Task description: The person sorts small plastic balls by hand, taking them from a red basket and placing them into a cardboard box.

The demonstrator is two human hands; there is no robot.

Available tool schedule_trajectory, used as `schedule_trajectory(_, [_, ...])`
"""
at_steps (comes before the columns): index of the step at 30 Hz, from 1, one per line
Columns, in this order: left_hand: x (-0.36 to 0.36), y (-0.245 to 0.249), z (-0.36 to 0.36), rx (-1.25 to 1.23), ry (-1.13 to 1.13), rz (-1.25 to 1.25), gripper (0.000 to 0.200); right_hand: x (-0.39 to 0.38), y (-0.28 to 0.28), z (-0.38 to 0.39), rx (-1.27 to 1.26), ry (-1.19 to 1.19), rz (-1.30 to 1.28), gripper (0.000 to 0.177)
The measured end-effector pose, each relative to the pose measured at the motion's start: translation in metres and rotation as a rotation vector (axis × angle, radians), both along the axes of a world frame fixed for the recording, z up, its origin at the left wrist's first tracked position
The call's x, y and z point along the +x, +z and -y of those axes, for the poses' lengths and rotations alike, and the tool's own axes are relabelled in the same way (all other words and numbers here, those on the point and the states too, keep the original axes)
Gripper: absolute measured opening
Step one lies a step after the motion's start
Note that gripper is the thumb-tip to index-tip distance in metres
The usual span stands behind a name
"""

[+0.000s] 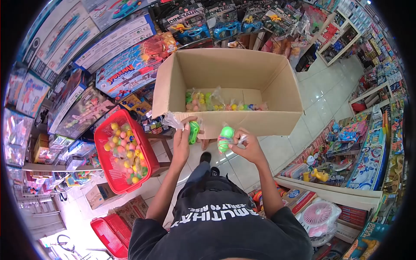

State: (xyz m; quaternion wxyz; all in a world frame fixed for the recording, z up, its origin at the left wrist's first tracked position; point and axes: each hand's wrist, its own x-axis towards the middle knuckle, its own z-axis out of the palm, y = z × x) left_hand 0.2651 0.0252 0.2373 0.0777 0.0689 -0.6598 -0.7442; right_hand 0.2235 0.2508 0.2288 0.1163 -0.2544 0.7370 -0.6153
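Observation:
My left hand [183,138] holds a green toy [193,132] in clear plastic, just in front of the cardboard box's near wall. To its right, my right hand [248,146] pinches the clear wrapping of a bright green round toy [225,138] with coloured stripes. Beyond both hands stands the open cardboard box [251,122], with bags of small coloured balls [198,101] along its bottom. A red plastic basket [102,152] to the left holds more bagged balls [125,151], mostly yellow and pink.
Shelves of boxed toys [125,65] rise on the left. Hanging toy packs [223,19] line the back. A display of toys [359,143] is on the right, with a pink fan [317,213] below it. Another red basket [110,234] sits at lower left.

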Motion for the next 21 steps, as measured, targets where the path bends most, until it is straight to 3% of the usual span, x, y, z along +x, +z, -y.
schedule_trajectory(4, [-0.040, 0.024, 0.000, -0.051, 0.017, -0.002, 0.035, -0.025, 0.015, -0.002, -0.017, -0.006, 0.034, 0.023])
schedule_trajectory(9, [-0.119, 0.024, 0.009, -0.052, -0.112, 0.014, 0.032, -0.078, 0.042, -0.002, 0.209, -0.117, -0.098, 0.029])
schedule_trajectory(12, [-0.155, 0.031, 0.008, -0.042, -0.119, 0.034, 0.028, -0.118, 0.046, 0.004, 0.185, -0.141, -0.069, 0.031])
schedule_trajectory(18, [-0.211, 0.010, 0.016, 0.127, -0.324, 0.263, 0.024, -0.201, 0.033, 0.008, 0.321, 0.028, 0.008, 0.033])
schedule_trajectory(21, [-0.232, 0.006, 0.016, 0.045, -0.339, 0.370, 0.026, -0.246, 0.008, 0.008, 0.477, 0.171, -0.026, 0.030])
